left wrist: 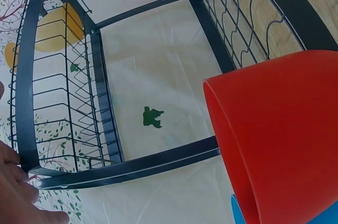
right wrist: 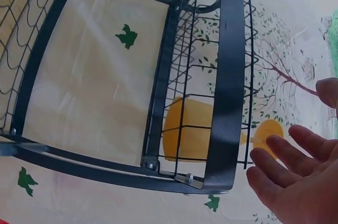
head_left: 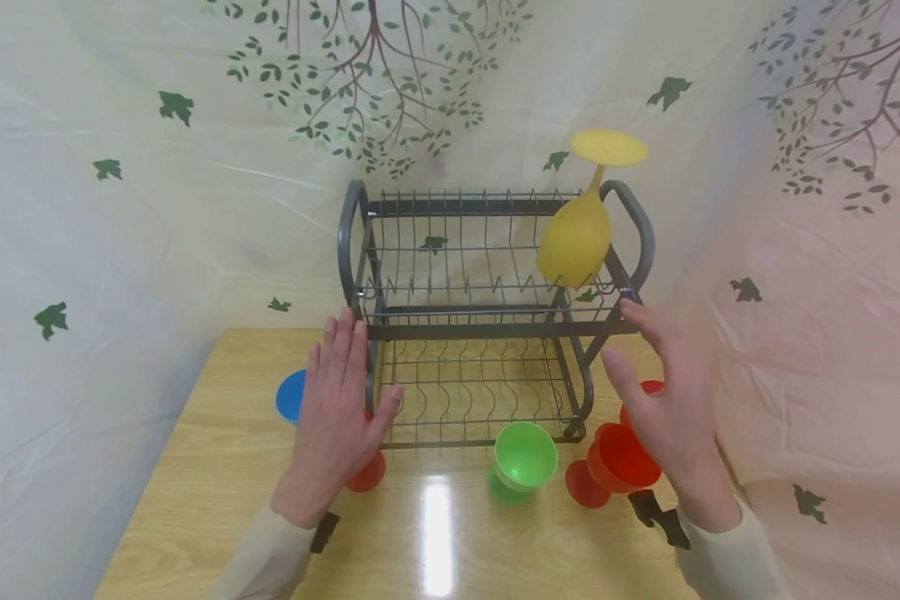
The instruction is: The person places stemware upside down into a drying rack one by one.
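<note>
A dark two-tier dish rack (head_left: 480, 331) stands on the table against the sheet. On its upper tier, at the right end, a yellow plastic goblet (head_left: 576, 237) leans upside down, foot up. My left hand (head_left: 332, 425) is by the rack's left front corner, fingers straight and together, fingertips right at the frame, thumb out. By the right corner hovers my right hand (head_left: 671, 408), thumb and fingers spread apart with nothing between them. Beneath the left hand lies a red goblet (left wrist: 280, 134), mostly hidden in the head view.
A green goblet (head_left: 525, 457) stands before the rack's lower tier. Red goblets (head_left: 621, 458) sit at the right, partly behind my right hand. At the left a blue cup (head_left: 290, 396) shows beside my left hand. A patterned sheet (head_left: 270, 208) hangs behind the wooden table (head_left: 217, 467).
</note>
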A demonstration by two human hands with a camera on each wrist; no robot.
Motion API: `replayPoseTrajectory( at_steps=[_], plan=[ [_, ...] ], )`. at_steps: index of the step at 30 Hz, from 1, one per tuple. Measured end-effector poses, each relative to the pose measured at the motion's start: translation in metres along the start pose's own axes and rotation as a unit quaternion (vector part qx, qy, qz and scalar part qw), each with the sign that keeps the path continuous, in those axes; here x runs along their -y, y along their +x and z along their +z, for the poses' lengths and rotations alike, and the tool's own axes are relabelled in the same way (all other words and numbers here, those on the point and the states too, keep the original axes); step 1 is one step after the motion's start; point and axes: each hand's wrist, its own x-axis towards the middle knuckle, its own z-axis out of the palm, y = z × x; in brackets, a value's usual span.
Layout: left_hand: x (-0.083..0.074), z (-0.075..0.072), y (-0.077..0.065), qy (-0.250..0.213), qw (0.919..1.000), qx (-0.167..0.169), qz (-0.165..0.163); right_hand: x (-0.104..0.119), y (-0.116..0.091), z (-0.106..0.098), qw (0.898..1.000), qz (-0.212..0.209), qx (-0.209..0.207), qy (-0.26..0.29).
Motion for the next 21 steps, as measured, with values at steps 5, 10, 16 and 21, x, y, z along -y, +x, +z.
replayPoseTrajectory(
  at_steps=[5, 10, 16, 21],
  plan=[
    [0.000, 0.001, -0.001, -0.001, 1.0000, -0.001, -0.002, -0.003, -0.016, 0.007, 1.000, -0.006, -0.003, 0.009],
    [0.000, 0.001, -0.004, -0.004, 1.0000, 0.002, -0.006, -0.010, -0.034, 0.017, 1.000, 0.004, 0.007, 0.022],
    [-0.001, 0.002, -0.012, -0.007, 1.0000, -0.005, -0.001, -0.017, -0.056, 0.029, 0.998, 0.041, 0.044, 0.037],
    [-0.003, 0.004, -0.019, -0.006, 0.9998, -0.019, 0.001, -0.022, -0.071, 0.038, 0.995, 0.059, 0.063, 0.050]
  ],
)
